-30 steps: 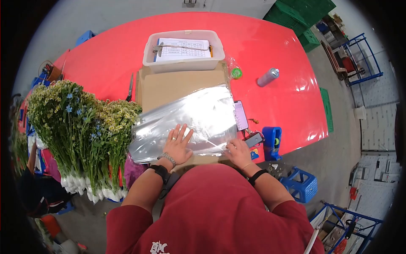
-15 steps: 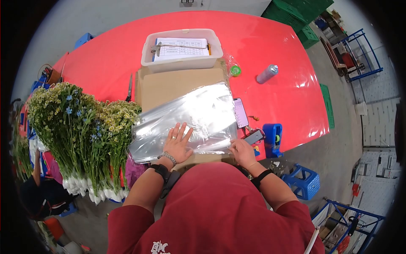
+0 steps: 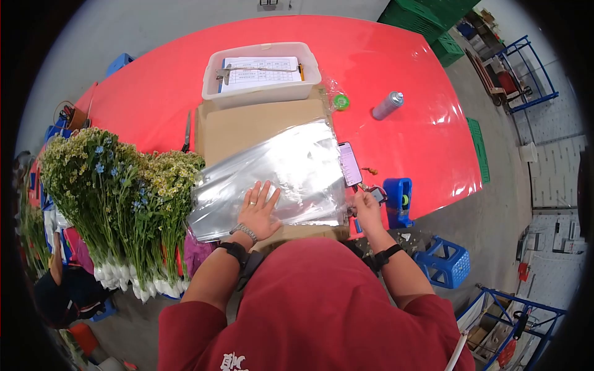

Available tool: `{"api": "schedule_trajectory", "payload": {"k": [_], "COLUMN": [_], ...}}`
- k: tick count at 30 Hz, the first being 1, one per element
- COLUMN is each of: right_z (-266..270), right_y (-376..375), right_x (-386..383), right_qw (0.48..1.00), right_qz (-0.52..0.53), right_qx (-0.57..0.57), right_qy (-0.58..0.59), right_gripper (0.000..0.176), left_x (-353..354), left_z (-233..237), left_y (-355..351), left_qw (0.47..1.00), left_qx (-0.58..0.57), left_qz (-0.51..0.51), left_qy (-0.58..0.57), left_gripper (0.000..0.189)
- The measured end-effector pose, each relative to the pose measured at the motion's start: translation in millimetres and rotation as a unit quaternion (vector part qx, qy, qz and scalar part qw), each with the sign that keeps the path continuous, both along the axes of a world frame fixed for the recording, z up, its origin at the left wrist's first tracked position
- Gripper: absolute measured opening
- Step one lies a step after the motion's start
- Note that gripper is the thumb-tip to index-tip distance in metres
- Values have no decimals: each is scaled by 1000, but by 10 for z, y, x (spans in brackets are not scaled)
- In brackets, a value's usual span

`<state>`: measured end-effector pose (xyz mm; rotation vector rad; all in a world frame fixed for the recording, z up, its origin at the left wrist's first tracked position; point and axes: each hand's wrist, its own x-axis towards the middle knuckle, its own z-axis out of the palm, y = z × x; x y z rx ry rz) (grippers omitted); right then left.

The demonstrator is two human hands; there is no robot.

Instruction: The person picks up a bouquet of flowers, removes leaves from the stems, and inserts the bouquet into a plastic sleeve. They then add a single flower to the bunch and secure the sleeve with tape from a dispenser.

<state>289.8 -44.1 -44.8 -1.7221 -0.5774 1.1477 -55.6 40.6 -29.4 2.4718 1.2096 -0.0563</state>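
Hands rest at the near edge of the red table (image 3: 402,68). The person's left hand (image 3: 257,213) lies flat and spread, palm down, on a stack of clear plastic sleeves (image 3: 291,167), gripping nothing. The stack lies slantwise across a sheet of cardboard (image 3: 260,123), right in front of the person. The right hand (image 3: 367,210) sits at the stack's right corner, fingers bunched against a small dark object (image 3: 377,195). Just beside it stands a blue tape dispenser (image 3: 399,203), and a phone (image 3: 350,164) lies along the sleeves' right edge. To the left, bunches of flowers (image 3: 117,191) are piled with their stems toward the near side.

Farther back, scissors (image 3: 187,131) lie by the cardboard, and a white bin (image 3: 263,74) holds a clipboard of paper. A green tape roll (image 3: 340,102) and a spray can (image 3: 388,105) lie to its right. Beyond the table are a grey floor, green crates (image 3: 433,18) and a blue rack (image 3: 526,74). A blue stool (image 3: 442,263) stands on the floor near the person.

I cannot tell whether the right hand actually grips the dark object, nor what that object is. Another person (image 3: 68,290) at lower left is mostly hidden by the flowers. The picture's dark rim cuts off the room's corners.
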Motion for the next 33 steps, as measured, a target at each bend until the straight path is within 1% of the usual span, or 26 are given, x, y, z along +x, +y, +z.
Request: {"api": "schedule_trajectory", "payload": {"k": [1, 2, 3, 4, 5, 6, 7, 8, 10, 11, 13, 14, 16, 17, 19, 20, 22, 23, 24, 25, 26, 28, 29, 30, 31, 33], "right_z": [47, 81, 157, 257, 412, 597, 675, 657, 582, 508, 401, 356, 381, 314, 47, -13, -61, -77, -44, -29, -21, 202, 363, 539, 638, 662], "right_y": [50, 109, 184, 260, 331, 399, 436, 454, 488, 514, 547, 548, 558, 572, 608, 609, 594, 614, 677, 732, 796, 928, 955, 1000, 1051, 1112], "right_x": [0, -17, -76, -148, -243, -363, -458, -533, -619, -607, -592, -569, -548, -435, -85, -27, 52, 121, 170, 203, 236, 229, 129, -52, -223, -481], "right_qw": [999, 999, 988, 959, 959, 877, 750, 751, 764, 764, 793, 792, 816, 815, 872, 873, 912, 912, 958, 985, 985, 994, 994, 950, 861, 775], "right_qz": [-23, -22, -4, 15, 15, 109, 198, 197, 320, 320, 334, 337, 294, 296, 153, 153, 152, 152, 127, 98, 97, 26, 24, 105, 181, 235], "right_qx": [33, 31, 74, 116, 116, 170, 215, 216, 90, 92, 9, 11, -41, -41, -14, -14, -22, -23, -49, -75, -77, 1, 0, 60, 117, 188], "right_qy": [-12, -11, -135, -258, -257, -436, -593, -592, -552, -552, -510, -509, -497, -496, -464, -463, -380, -379, -252, -119, -116, -108, -105, -289, -461, -555], "right_gripper": [27, 27, 28, 28, 28, 32, 37, 37, 29, 29, 27, 27, 25, 25, 27, 27, 31, 31, 32, 33, 33, 38, 38, 38, 38, 42], "left_x": [-3, -10, -14, -11, -9, -8, -5, -1, 16, 21, 11, 4, 4, 2, -18, -32, -40, -28, -28, -44, -55, -35, -13, 21, 70, 201], "left_z": [5, 10, 5, -2, -5, 0, 14, 31, 59, 66, 55, 44, 50, 51, -1, -18, -2, 6, 9, 12, 12, 95, 156, 224, 295, 344], "left_y": [3, -3, -14, -13, -8, -8, -9, -5, 4, 15, 10, 10, 9, 10, 2, -2, -8, -3, 11, 16, 13, 33, 62, 107, 175, 328], "left_qw": [1000, 1000, 1000, 1000, 1000, 1000, 1000, 1000, 999, 999, 999, 999, 999, 999, 999, 1000, 1000, 1000, 1000, 1000, 1000, 999, 998, 998, 998, 998], "left_qx": [0, -2, -3, 1, 5, 5, -4, -13, -20, -28, -23, -19, -20, -19, -24, -27, -23, -18, -18, -7, 3, 16, 33, 33, 18, 3], "left_qz": [-1, -3, -2, -2, -2, -2, -1, 0, 1, 2, 0, -4, -1, -1, 5, 7, 5, 4, 3, -8, -18, -22, -23, -26, -27, -33], "left_qy": [1, 2, 4, 4, 5, 7, 13, 19, 31, 42, 37, 30, 35, 38, 24, 9, 6, 0, 1, -8, -17, -33, -52, -48, -48, -46], "left_gripper": [97, 97, 97, 97, 98, 98, 97, 97, 97, 97, 96, 96, 96, 96, 95, 93, 93, 92, 92, 93, 94, 89, 84, 84, 78, 73]}}
